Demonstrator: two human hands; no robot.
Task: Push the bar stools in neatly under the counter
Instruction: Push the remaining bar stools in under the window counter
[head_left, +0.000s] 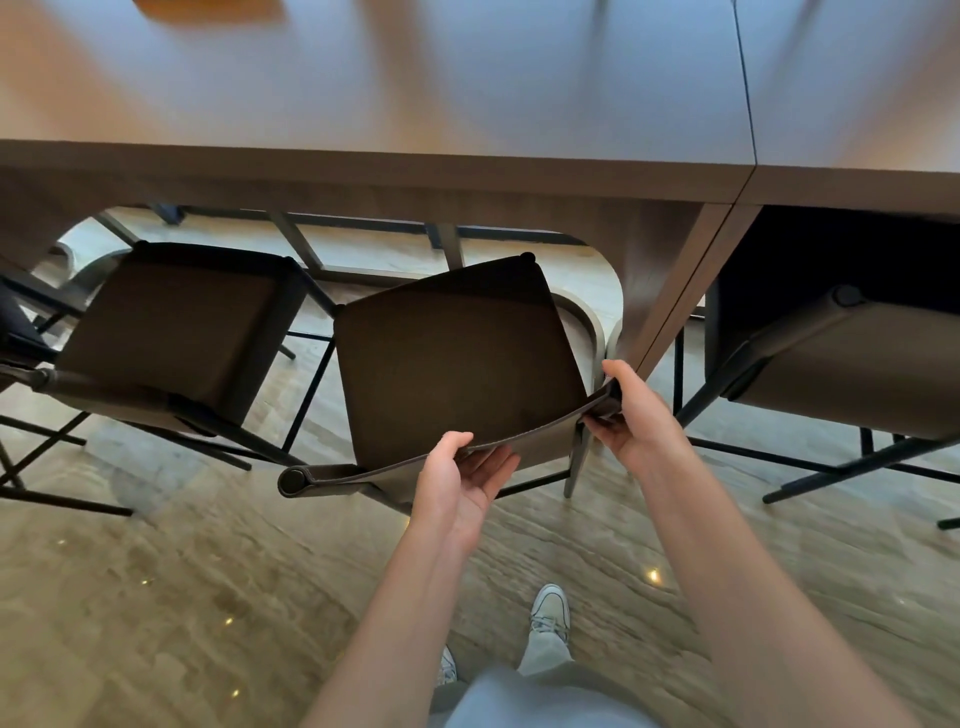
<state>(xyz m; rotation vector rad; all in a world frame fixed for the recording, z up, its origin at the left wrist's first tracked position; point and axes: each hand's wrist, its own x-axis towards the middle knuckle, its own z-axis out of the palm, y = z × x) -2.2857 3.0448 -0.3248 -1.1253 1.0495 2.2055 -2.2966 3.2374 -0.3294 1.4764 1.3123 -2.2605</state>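
A dark brown bar stool (452, 364) with a low curved backrest (332, 475) stands in front of me, turned askew, its front corner near the counter (415, 171). My left hand (462, 486) holds the backrest's top edge near its middle, thumb over the rim and fingers under it. My right hand (631, 410) grips the backrest's right end. A second stool (171, 332) stands to the left, partly under the counter. A third stool (852, 364) sits to the right, under the neighbouring counter section.
The counter's wooden side panel (670, 291) stands just right of the held stool. Black metal stool legs (810, 465) spread over the wood-look floor (208, 597). My shoes (548, 613) are on the floor behind the stool.
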